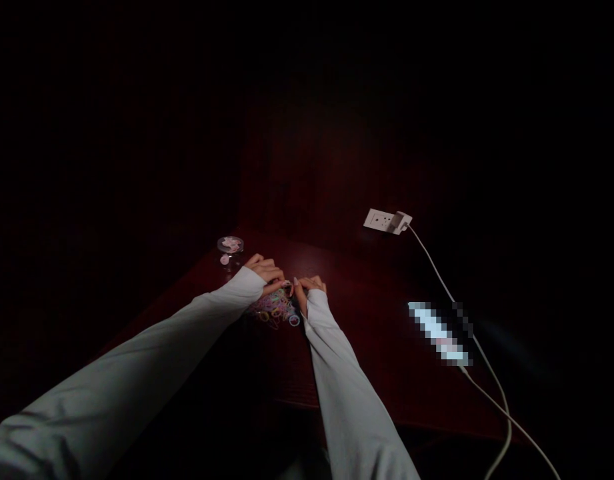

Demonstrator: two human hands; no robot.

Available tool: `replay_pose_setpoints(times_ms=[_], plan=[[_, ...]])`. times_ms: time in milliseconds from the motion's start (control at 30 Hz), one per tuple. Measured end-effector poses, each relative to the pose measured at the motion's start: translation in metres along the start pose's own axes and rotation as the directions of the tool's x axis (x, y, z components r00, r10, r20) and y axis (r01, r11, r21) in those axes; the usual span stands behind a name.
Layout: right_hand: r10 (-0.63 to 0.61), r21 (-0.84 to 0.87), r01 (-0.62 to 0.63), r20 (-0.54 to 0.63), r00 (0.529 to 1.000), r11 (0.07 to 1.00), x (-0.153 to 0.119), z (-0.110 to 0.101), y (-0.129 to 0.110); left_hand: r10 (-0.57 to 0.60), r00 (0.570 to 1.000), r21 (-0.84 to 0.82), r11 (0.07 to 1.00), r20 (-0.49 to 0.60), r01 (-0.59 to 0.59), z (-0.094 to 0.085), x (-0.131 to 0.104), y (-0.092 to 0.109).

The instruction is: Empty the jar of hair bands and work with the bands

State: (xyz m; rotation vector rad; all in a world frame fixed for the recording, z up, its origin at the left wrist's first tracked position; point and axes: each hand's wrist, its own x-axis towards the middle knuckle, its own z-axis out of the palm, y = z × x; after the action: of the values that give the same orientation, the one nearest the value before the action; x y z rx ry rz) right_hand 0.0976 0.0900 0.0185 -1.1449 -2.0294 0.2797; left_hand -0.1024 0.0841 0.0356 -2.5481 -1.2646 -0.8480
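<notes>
A tangled heap of thin, many-coloured elastic hair ties lies on the dark red table, just below and between my hands. My left hand reaches over the heap's far side, fingers bent and thumb drawn in. Facing it from the right, my right hand has its thumb and curled fingers close together. Between the two thumbs shows a small pinkish loop, which looks like a hair tie; the fingertips partly cover it. At the heap's right edge sits a light blue ring with a pink centre.
A clear round container with a pink-patterned lid stands beyond my left hand. To the right lies a lit, blurred phone, joined to a white cable. A charger sits in a white wall socket. The surroundings are very dark.
</notes>
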Motion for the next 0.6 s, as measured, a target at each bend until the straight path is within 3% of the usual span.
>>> replay_pose_setpoints(times_ms=[367, 500, 600], plan=[[0.002, -0.123, -0.017, -0.119, 0.993, 0.992, 0.004, -0.025, 0.019, -0.053, 0.999, -0.001, 0.999, -0.003, 0.053, -0.015, -0.003, 0.003], [-0.056, -0.122, 0.045, -0.087, 0.995, 0.992, 0.002, -0.032, 0.018, -0.018, 1.0, -0.022, 1.0, 0.024, 0.019, -0.014, -0.002, 0.008], [-0.062, 0.004, 0.062, 0.006, 0.998, 0.998, -0.006, -0.027, 0.011, -0.003, 0.999, -0.031, 1.0, 0.039, 0.004, -0.01, -0.002, 0.01]])
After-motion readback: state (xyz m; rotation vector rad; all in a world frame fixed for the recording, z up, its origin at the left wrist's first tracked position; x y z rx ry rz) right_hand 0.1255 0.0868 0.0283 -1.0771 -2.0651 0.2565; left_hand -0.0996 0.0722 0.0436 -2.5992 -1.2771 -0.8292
